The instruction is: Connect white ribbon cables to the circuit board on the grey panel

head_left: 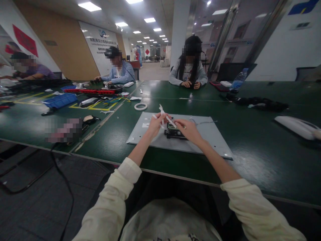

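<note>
My left hand [158, 123] is closed round some thin white strips [162, 109], with a forked tip sticking up above the fingers. My right hand [188, 130] pinches the lower end of a white strip [172, 122] that slants between both hands. Whether the pieces are joined cannot be made out. Just below the fingers, a small black device with a green circuit board [173, 133] rests on a light grey panel [140, 137]. My right hand partly hides the device.
A white ring-shaped roll [140, 106] lies beyond the panel. To the left are a blue tray [60, 101], wires and tools. On the right are a white elongated object [297, 127], a black cloth-like heap [258, 102] and a water bottle [240, 79]. Co-workers sit across the table.
</note>
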Tool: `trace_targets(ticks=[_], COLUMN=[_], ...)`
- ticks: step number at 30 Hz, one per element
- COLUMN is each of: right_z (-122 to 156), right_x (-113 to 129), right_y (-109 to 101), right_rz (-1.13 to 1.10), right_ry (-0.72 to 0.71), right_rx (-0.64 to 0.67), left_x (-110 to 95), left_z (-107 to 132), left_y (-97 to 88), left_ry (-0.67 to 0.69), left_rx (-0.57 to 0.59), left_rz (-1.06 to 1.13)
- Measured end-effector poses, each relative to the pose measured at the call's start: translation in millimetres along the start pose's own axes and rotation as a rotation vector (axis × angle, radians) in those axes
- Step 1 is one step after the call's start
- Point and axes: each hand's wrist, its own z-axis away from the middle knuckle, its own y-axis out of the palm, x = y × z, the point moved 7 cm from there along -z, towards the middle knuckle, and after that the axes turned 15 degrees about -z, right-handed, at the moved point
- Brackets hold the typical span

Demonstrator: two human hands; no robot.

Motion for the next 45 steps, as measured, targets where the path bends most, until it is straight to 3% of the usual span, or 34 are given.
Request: trace_targets(ticks=[4,7,11,17,23,25,29,36,45], right_z=[5.5,14.8,17.5,10.2,12.8,14.6,14.1,14.1,10.7], right_x=[-8.4,-28.2,-46.5,-48.6,-44.6,-40.7,-40.4,-57.7,-37.0], right_y=[-6.1,-2.7,-1.7,-4.8,-14.1,-14.0,-18.4,-30.5,-21.2], right_rz=[0.212,0.307,0.371,0.428,0.657,0.686,0.619,0.445,0.549], right_ry=[-0.063,-0.005,0.06,0.069,0.246,0.274,0.253,0.122,0.1], right_rx=[0.191,0.363,0.419,0.355,-0.005,-0.051,0.015,0.323,0.279], left_x=[-6.5,-9.1,-9.9,-7.7,-9.0,-9.2,-9.0,-9.7,-12.3], left_z=[-6.8,-9.5,-10.0,-7.8,-6.0,-5.5,-5.0,-3.6,-1.7], left_y=[-20.0,-31.1,-33.5,-29.5,-26.0,-25.5,-26.3,-25.9,-23.9], left_ry=[-0.003,-0.016,-0.013,-0.05,-0.056,-0.056,-0.053,-0.049,-0.04], left_rx=[-0.11,-0.171,-0.161,-0.13,-0.115,-0.111,-0.119,-0.112,-0.098], left_rz=[0.077,0.108,0.132,0.073,0.029,0.02,0.002,0.01,-0.019])
